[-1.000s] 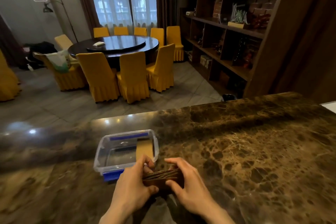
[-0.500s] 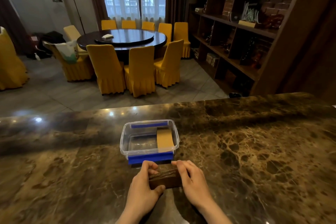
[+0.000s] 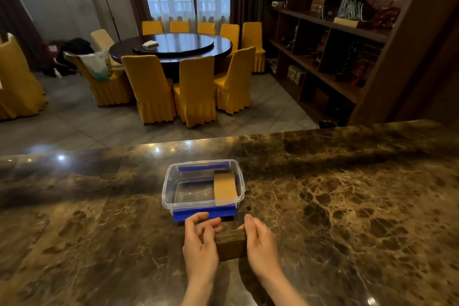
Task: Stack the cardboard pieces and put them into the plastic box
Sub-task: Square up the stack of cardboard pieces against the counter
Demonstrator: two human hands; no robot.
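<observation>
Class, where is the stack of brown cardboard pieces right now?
In the head view, the stack of brown cardboard pieces sits low and centre, pressed between the left hand and right hand, just in front of the clear plastic box.

Hands (image 3: 231, 243) clamp cardboard stack (image 3: 231, 243) just before plastic box (image 3: 173, 196).

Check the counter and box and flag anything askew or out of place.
Nothing stands out. The plastic box sits square on the marble counter with cardboard pieces along its right side; both hands hold a neat cardboard stack.
</observation>
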